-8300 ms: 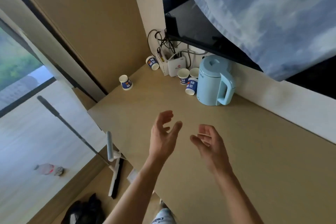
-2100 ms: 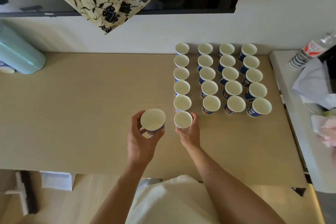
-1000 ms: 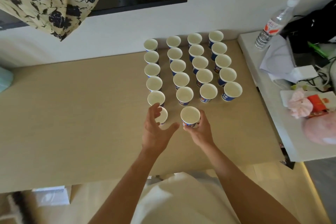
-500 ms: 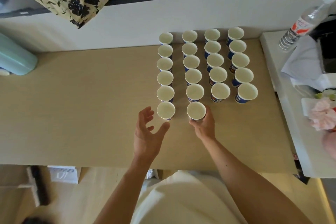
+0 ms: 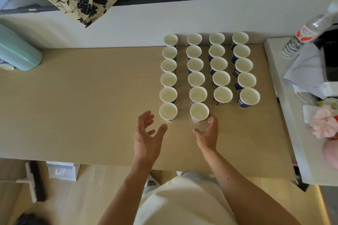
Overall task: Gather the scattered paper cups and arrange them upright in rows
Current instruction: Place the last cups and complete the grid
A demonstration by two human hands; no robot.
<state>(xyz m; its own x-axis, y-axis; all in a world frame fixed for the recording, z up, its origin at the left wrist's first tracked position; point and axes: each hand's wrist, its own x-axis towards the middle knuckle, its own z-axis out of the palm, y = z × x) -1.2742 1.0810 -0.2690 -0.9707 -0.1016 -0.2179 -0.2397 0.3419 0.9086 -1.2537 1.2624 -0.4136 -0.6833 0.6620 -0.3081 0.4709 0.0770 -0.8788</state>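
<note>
Paper cups [image 5: 196, 78] in rows, front cup [image 5: 199, 113] beside R hand [image 5: 207, 133]

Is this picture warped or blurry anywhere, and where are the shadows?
Head view: the wide lens fans the white paper cups outward, the right columns showing blue sides; soft even light, only faint shadows on the beige tabletop; the clear plastic bottle at the right edge looks smeared.

The kettle [image 5: 18, 51] is cropped; print on paper cups [image 5: 249, 97] is unreadable.
</note>
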